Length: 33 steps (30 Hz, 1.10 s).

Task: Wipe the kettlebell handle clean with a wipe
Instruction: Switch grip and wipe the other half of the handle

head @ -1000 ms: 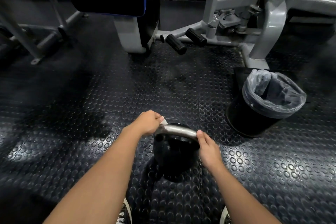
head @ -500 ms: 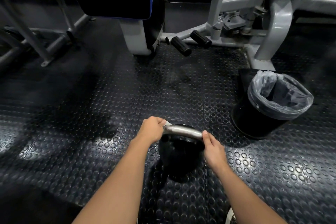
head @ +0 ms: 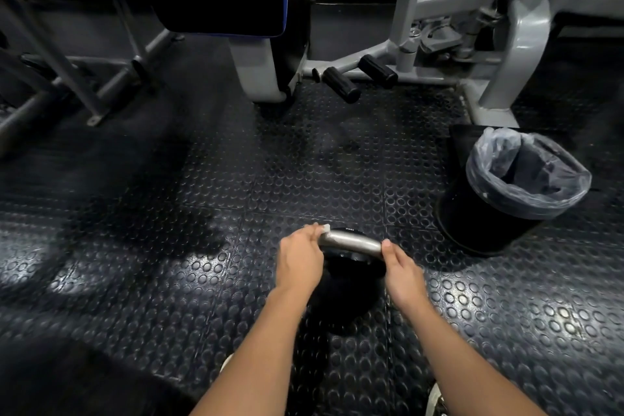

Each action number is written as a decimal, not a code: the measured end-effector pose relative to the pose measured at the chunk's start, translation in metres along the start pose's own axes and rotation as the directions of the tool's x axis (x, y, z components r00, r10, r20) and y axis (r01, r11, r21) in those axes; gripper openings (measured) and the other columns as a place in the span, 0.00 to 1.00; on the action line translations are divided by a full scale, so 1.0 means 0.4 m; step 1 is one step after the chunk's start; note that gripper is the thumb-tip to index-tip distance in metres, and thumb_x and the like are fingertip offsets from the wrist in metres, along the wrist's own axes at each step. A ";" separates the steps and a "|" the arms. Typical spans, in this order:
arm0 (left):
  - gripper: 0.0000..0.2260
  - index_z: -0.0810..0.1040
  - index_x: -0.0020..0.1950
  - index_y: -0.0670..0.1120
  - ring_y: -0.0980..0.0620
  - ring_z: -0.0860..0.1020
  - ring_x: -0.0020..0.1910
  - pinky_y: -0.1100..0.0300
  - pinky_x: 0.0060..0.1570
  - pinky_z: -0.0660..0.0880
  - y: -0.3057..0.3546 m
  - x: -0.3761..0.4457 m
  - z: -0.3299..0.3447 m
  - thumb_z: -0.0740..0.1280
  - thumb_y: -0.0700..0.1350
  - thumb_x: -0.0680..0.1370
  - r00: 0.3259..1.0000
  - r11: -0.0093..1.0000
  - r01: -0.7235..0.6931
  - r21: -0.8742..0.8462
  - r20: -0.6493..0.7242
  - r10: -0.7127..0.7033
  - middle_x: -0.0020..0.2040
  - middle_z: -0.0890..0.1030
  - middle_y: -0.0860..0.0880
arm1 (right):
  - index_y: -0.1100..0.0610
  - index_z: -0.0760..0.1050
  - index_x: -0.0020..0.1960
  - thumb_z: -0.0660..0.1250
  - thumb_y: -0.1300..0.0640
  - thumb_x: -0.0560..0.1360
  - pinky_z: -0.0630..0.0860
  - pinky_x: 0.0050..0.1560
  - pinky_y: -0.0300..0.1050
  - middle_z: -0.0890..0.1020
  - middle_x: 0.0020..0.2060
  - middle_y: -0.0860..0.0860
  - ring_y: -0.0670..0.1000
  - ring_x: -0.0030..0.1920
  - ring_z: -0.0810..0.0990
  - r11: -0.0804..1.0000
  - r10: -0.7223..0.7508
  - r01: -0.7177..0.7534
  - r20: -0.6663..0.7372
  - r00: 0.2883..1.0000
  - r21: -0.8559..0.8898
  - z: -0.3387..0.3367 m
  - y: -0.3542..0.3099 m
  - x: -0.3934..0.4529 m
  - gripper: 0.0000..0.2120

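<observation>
A black kettlebell (head: 351, 284) stands on the studded rubber floor in front of me. Its bare metal handle (head: 351, 242) runs left to right across the top. My left hand (head: 299, 260) is closed around the handle's left end, and a corner of a white wipe (head: 325, 229) sticks out past its fingers. My right hand (head: 401, 272) grips the right end of the handle, thumb on the metal. The rest of the wipe is hidden inside my left fist.
A black bin with a clear liner (head: 513, 192) stands to the right of the kettlebell. Grey gym machines (head: 520, 37) with two black roller pads (head: 339, 84) line the far side, and a metal frame (head: 67, 78) stands at far left.
The view has shifted a little and the kettlebell sits lower and further right in it. Both hands stay on the handle ends, the left one now slightly more on top.
</observation>
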<state>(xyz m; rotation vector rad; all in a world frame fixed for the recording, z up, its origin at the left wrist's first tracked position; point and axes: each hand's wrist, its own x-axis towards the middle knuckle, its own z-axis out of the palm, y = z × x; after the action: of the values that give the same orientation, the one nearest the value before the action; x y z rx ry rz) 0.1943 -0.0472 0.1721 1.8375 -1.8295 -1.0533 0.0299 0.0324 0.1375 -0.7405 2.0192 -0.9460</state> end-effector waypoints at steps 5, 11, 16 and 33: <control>0.16 0.82 0.73 0.50 0.40 0.84 0.62 0.46 0.65 0.81 -0.006 -0.008 0.006 0.58 0.46 0.90 0.998 0.999 0.044 -0.029 -0.041 -0.046 0.65 0.85 0.41 | 0.49 0.72 0.71 0.51 0.37 0.81 0.63 0.67 0.50 0.75 0.68 0.50 0.54 0.69 0.70 1.000 -0.001 0.001 -0.006 1.000 -0.009 0.003 0.006 0.004 0.25; 0.16 0.83 0.72 0.49 0.45 0.81 0.71 0.54 0.75 0.74 -0.020 -0.019 0.027 0.59 0.44 0.90 0.997 0.999 0.020 -0.038 -0.071 -0.022 0.72 0.82 0.46 | 0.48 0.71 0.71 0.52 0.35 0.80 0.63 0.69 0.52 0.75 0.68 0.50 0.54 0.69 0.70 1.000 0.010 -0.010 -0.006 1.000 0.003 0.006 0.020 0.016 0.27; 0.16 0.82 0.72 0.51 0.40 0.84 0.62 0.44 0.65 0.82 -0.038 0.005 0.029 0.58 0.47 0.90 0.995 0.997 0.055 -0.049 -0.083 -0.059 0.66 0.85 0.42 | 0.49 0.71 0.71 0.52 0.35 0.80 0.63 0.69 0.51 0.75 0.68 0.50 0.53 0.69 0.70 1.000 0.001 -0.001 -0.004 1.000 0.008 0.005 0.018 0.013 0.27; 0.15 0.83 0.72 0.48 0.40 0.85 0.63 0.48 0.67 0.80 -0.044 -0.030 0.051 0.60 0.46 0.90 0.985 0.989 0.051 -0.141 -0.156 -0.073 0.64 0.86 0.42 | 0.50 0.71 0.72 0.53 0.37 0.81 0.62 0.68 0.47 0.74 0.68 0.50 0.52 0.70 0.70 0.999 0.004 -0.004 -0.004 1.000 0.041 0.005 0.015 0.005 0.26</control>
<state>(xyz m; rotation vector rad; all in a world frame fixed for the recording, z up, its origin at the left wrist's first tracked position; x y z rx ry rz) 0.1939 -0.0284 0.1494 1.8517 -1.5784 -0.9940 0.0292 0.0334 0.1310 -0.7126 1.9977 -0.9844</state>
